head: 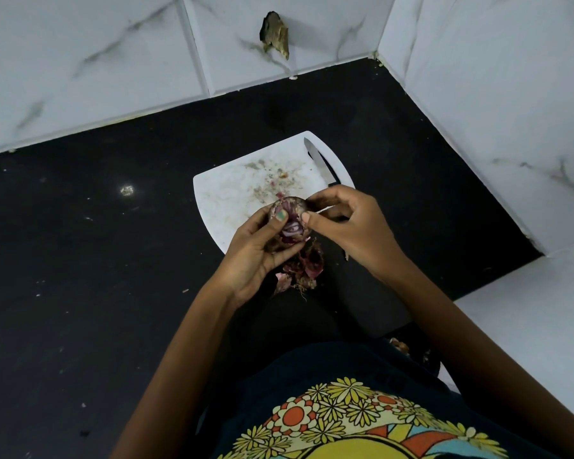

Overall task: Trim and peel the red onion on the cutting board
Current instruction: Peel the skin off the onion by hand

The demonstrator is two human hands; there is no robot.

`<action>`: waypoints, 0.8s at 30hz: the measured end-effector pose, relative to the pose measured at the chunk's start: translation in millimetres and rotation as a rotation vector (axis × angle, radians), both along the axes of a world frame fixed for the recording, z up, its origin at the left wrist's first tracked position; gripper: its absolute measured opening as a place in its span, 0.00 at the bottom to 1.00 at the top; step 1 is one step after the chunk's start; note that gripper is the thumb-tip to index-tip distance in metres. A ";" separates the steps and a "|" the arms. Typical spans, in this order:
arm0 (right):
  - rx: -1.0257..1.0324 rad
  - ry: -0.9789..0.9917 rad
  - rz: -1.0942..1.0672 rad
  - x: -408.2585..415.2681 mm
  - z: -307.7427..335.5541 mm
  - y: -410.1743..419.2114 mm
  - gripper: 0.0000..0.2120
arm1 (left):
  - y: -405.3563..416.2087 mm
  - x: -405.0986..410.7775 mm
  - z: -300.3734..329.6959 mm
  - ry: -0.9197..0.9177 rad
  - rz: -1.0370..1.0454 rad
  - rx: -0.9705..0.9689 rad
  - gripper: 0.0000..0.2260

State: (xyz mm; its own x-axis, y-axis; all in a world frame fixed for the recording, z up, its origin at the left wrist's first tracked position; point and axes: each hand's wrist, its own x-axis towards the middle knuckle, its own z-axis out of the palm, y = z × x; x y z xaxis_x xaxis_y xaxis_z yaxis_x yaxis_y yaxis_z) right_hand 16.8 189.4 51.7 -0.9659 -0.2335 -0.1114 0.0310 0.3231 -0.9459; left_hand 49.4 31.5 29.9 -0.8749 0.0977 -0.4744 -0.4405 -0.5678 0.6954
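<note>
My left hand (pixel 256 250) grips a red onion (pixel 290 223) above the near edge of the white cutting board (pixel 232 197), its cut end with purple and white rings facing up. The thumb lies across the onion's top. My right hand (pixel 348 226) pinches the onion's skin at its right side with thumb and forefinger. A knife (pixel 318 162) lies on the board's far right part, its blade pointing away. Below my hands, a heap of torn purple peels and a root end (pixel 304 271) lies at the board's near edge.
The board sits on a black countertop (pixel 96 243) in a corner of white marbled wall tiles (pixel 494 111). Small crumbs and skin bits (pixel 272 173) are scattered on the board. A chipped hole (pixel 275 34) marks the back wall. White flecks dot the counter.
</note>
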 end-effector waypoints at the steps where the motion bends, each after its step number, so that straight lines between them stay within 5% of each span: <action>1: 0.025 0.025 0.001 -0.7 0.5 -0.3 0.10 | 0.0 0.1 0.1 0.007 -0.005 -0.008 0.14; 8: 0.135 0.138 -0.022 -2.5 1.5 -3.4 0.09 | 0.7 -1.1 1.1 0.012 -0.016 -0.053 0.14; 18: -0.015 0.007 -0.132 -1.4 -5.0 3.0 0.06 | -0.6 -1.5 -1.1 -0.031 0.015 -0.013 0.11; 24: 0.065 0.046 -0.045 1.2 -3.1 -0.7 0.07 | -0.5 -2.7 -1.4 -0.019 0.009 -0.039 0.14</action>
